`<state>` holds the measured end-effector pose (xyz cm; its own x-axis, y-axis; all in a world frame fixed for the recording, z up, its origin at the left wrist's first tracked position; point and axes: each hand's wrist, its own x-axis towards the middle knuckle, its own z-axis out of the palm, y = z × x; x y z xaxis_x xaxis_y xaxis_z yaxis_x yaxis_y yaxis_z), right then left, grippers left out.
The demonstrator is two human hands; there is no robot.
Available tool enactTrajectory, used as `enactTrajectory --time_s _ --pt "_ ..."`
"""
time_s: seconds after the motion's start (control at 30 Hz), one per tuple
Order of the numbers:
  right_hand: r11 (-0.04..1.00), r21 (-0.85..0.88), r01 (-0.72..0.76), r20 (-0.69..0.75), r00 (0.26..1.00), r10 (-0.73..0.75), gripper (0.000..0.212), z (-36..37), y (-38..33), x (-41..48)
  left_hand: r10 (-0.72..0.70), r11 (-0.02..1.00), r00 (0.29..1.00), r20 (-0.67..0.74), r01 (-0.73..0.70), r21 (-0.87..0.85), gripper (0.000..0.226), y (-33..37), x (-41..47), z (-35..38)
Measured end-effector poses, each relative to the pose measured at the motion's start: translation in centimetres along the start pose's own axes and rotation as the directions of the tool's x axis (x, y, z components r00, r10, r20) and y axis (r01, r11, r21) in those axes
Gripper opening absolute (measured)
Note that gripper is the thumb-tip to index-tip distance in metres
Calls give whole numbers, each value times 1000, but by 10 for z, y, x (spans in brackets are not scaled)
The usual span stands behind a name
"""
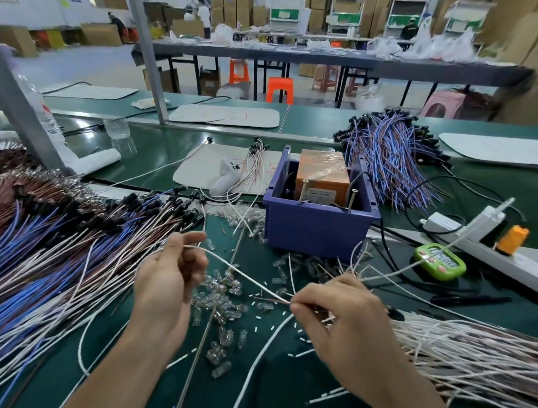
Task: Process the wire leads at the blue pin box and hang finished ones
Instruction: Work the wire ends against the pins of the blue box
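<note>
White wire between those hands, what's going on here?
A person stretches one white wire between both hands: the left hand pinches one end, the right hand pinches the other. The blue box stands behind them on the green table, untouched. Wire piles lie at both sides, clear bulbs scattered between.

Pin box (315, 233) behind bulbs (223, 297); wire piles (43, 255) left, right

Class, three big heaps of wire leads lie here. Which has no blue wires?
The heap at lower right, beside the right hand: white and reddish leads only. The left heap and far heap contain blue.
</note>
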<state>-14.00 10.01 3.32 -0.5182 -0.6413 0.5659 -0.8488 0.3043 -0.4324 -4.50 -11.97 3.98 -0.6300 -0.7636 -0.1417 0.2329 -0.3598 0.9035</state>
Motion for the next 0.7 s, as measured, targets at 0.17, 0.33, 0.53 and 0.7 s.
enactTrajectory --time_s 0.17,0.33,0.53,0.7 --pt "993 -72 -98 30 995 100 8 7 -5 -4 -11 1000 998 -56 11 -6 29 1 0 3" --pt "984 -69 -162 -70 985 157 6 13 -2 -7 -43 999 999 4 43 -15 16 6 3 1" --pt "979 76 -187 -307 930 202 15 12 -4 3 278 794 929 244 -366 486 29 -13 -2 2" --pt "962 187 -200 -145 963 228 16 11 -7 3 377 554 865 331 -497 668 39 -22 -7 2"
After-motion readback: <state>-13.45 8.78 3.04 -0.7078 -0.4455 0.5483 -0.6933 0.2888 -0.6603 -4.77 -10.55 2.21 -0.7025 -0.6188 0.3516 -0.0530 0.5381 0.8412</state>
